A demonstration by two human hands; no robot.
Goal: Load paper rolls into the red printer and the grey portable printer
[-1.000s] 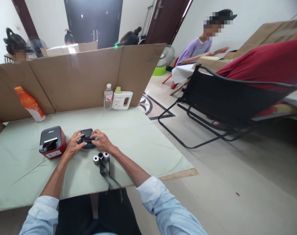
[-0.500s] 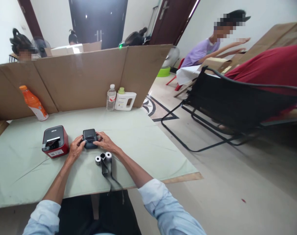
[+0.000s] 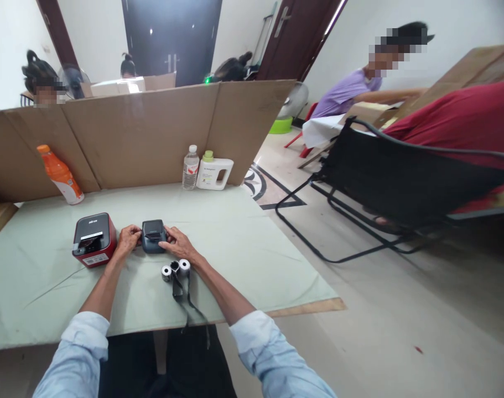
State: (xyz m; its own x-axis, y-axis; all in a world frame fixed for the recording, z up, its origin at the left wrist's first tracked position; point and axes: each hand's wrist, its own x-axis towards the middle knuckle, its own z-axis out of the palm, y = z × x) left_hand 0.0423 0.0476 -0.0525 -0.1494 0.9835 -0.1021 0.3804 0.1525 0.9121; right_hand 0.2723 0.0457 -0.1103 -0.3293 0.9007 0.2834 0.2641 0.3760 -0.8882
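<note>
A small dark portable printer sits on the table in front of me, its lid facing up. My left hand is at its left side, fingers bent and pinched together against that edge; the fingertips are partly hidden. On the opposite side, my right hand grips the printer, thumb on the near right corner and fingers along the edge. Left of my left hand stands a larger red and black printer. Nearer me are small white paper rolls with a dark strap trailing over the table edge.
At the back, a cardboard partition stands behind an orange bottle, a clear water bottle and a white jug. A black folding chair is on the right. Beyond it sits a person in purple.
My left hand has shifted slightly up and left, its fingers drawn from the printer's front corner to its left edge. My right hand stays on the printer. The person in purple has lowered their arms.
</note>
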